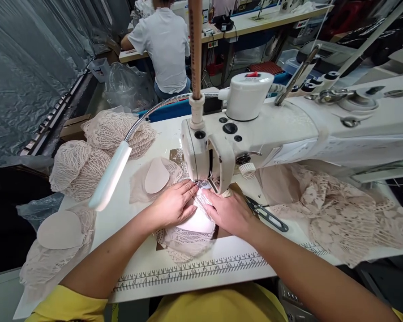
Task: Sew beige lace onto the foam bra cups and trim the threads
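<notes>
A lace-covered piece with a white foam pad (196,219), resembling a bra cup, lies under the needle area of a white sewing machine (201,152). My left hand (174,203) rests flat on its left side, fingers stretched toward the presser foot and thumb apart. On the right side of the same piece lies my right hand (230,212), thumb stretched out on the fabric; the machine head partly hides its other fingers. Just left of the needle area, a pale pad (157,176) sits on sheer lace. Black-handled thread snips (268,217) lie beside my right wrist.
Lace piles (117,132) stand at the back left, and another pad on lace (60,230) lies at the left edge. Beige lace (342,205) spreads rightward. A lit lamp (110,176) arches over the table. A ruler strip (188,273) runs along the front. A person (164,49) sits beyond.
</notes>
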A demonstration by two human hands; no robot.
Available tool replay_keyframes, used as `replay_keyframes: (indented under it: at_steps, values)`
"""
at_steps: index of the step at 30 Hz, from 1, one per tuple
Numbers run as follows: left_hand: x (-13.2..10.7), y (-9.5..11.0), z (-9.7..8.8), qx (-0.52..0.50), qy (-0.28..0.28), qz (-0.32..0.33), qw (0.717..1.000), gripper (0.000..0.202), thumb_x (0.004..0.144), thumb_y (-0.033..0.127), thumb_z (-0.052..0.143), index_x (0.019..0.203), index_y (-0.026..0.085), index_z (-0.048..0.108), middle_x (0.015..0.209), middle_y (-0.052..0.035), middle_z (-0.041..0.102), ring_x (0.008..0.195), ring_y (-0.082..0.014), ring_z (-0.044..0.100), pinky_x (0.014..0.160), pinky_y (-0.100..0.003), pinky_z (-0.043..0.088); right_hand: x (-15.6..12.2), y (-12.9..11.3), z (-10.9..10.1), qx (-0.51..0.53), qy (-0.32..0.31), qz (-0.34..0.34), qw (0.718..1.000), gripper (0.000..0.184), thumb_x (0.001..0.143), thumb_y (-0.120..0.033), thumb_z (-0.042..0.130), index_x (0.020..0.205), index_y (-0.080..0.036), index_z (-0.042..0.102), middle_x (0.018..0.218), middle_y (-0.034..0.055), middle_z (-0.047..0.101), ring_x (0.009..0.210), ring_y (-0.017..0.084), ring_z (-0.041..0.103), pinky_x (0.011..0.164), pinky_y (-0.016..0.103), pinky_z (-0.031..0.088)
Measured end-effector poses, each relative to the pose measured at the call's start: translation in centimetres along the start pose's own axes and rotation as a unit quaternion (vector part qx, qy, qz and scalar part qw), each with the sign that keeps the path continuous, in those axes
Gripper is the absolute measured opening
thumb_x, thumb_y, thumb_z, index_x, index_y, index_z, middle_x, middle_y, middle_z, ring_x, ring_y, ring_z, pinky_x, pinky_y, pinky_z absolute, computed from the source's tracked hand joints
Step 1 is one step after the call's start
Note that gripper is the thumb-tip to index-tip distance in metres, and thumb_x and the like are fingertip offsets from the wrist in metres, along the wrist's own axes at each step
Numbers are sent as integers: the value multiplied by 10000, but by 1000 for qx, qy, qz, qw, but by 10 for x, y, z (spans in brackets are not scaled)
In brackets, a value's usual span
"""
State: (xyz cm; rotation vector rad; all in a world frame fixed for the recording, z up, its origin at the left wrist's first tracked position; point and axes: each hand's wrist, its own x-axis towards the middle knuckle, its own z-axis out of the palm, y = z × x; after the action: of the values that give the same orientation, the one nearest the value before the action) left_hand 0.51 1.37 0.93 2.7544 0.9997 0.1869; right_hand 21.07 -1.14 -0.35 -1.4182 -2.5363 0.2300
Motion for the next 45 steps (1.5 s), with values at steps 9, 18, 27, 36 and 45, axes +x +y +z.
replay_keyframes:
  at_steps: [9, 18, 27, 36, 45]
  values:
    - [-7, 12, -6, 103, 26, 18, 994, 305, 895, 115, 441, 1143, 80, 614, 1247, -175, 585, 1200, -307, 491, 1041, -524, 366, -2, 6, 0, 36, 35, 17, 999, 334, 914, -177, 403, 1137, -169, 651, 1021, 119, 668, 903, 254, 607, 800, 382, 478]
    - [-11, 19, 7, 82, 70, 20, 994, 265, 920, 181, 445, 1063, 78, 643, 1099, -144, 641, 1002, -258, 576, 963, -468, 423, -5, 6, 0, 54, 55, -46, 996, 287, 901, -149, 427, 1016, -172, 689, 893, 84, 655, 847, 219, 563, 744, 332, 427]
    - [-13, 9, 3, 78, 64, 31, 994, 302, 871, 118, 467, 1122, 66, 629, 1162, -143, 627, 1065, -264, 564, 1019, -462, 394, -6, 4, -2, 57, 36, -59, 996, 279, 873, -95, 472, 1032, -166, 690, 834, 35, 620, 668, 142, 474, 609, 271, 361]
    - [-10, 2, 3, 97, 81, 35, 991, 280, 872, 94, 472, 1093, 58, 639, 1154, -155, 628, 1062, -265, 566, 1054, -498, 360, -5, 4, 1, 55, 17, -34, 998, 281, 885, -115, 464, 1030, -177, 697, 974, 45, 655, 696, 143, 521, 600, 267, 390]
    - [-6, 14, 12, -17, 102, -12, 995, 197, 937, 227, 484, 1031, 115, 616, 975, -115, 632, 908, -223, 579, 768, -349, 509, -7, 6, 4, 69, 46, -41, 996, 278, 893, -143, 464, 1016, -189, 708, 956, 49, 663, 715, 150, 533, 601, 259, 393]
